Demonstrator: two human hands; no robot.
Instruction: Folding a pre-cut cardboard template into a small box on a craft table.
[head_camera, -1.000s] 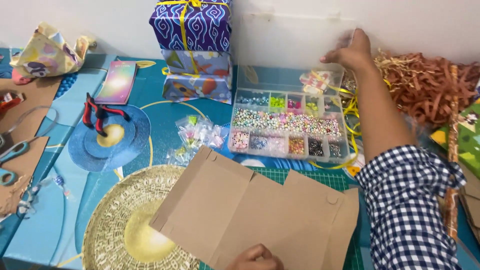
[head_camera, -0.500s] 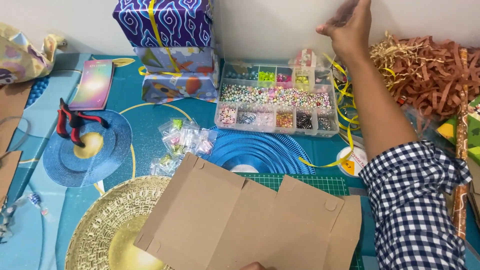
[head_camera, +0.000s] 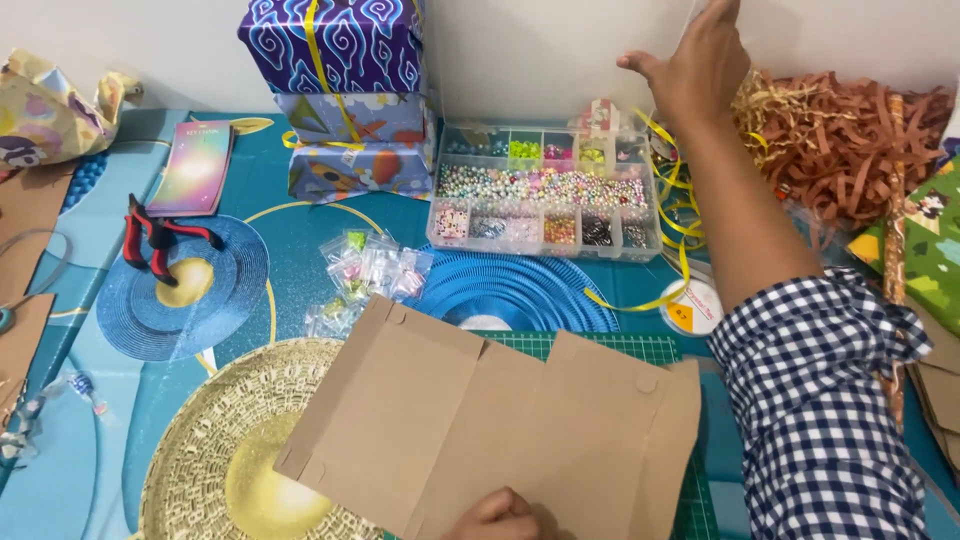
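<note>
Flat brown cardboard blank (head_camera: 490, 430) lying on the green cutting mat (head_camera: 600, 348), probably light, stiff-ish, bendy at creases; best gripped by an edge. Left hand (head_camera: 497, 517) pinning its near edge, grip unclear. Right hand (head_camera: 697, 62) spread wide, raised behind the bead organizer (head_camera: 545, 195).

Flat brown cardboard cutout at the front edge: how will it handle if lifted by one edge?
The cardboard cutout lies flat with fold creases and tabs, so it will likely hinge along those creases rather than stay stiff. It looks thin, so probably light for its size. The left hand rests on its near edge; pushed, it may slide easily over the green cutting mat.
</note>
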